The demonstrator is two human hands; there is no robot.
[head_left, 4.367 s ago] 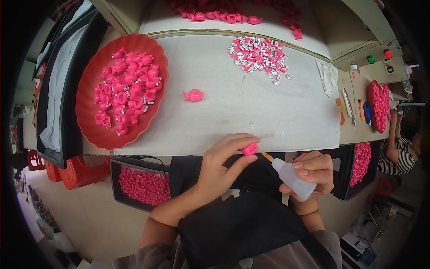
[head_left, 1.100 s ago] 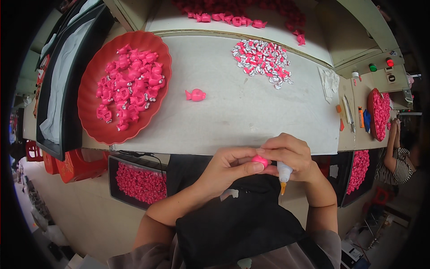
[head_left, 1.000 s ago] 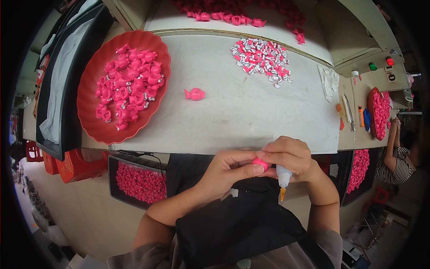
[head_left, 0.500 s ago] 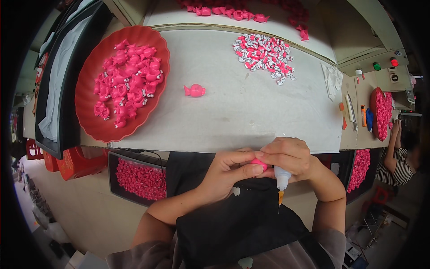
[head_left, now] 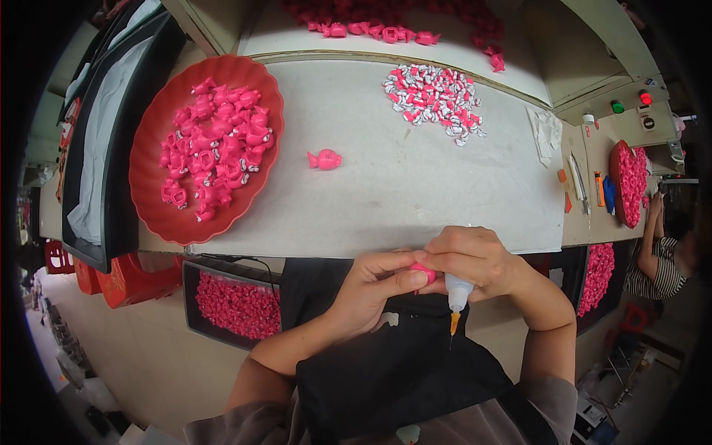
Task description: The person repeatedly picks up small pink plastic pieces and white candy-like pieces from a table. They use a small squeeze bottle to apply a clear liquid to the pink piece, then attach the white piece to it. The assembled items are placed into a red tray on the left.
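Just off the table's near edge, my left hand point(head_left: 371, 288) pinches a small pink plastic piece point(head_left: 425, 275) between thumb and fingers. My right hand point(head_left: 475, 256) is closed around a whitish needle-tip squeeze bottle point(head_left: 458, 295), its amber needle pointing down toward the black apron. The right fingertips also press on the pink piece, covering much of it. One pink fish-shaped piece point(head_left: 325, 159) lies alone on the white table sheet point(head_left: 371, 196). Farther back is a spread of small pink-and-white parts point(head_left: 434, 100).
A scalloped red dish point(head_left: 152, 196) of pink pieces stands at left, beside a black tray point(head_left: 104, 148). More pink pieces point(head_left: 393, 34) lie on the back shelf. Below the table edge sits a bin of pink pieces point(head_left: 236, 304). A cutter, tube and another red dish point(head_left: 617, 189) are at right.
The view has shifted slightly. Both hands stay together with the pink piece between them, and the bottle still points down in my right hand.
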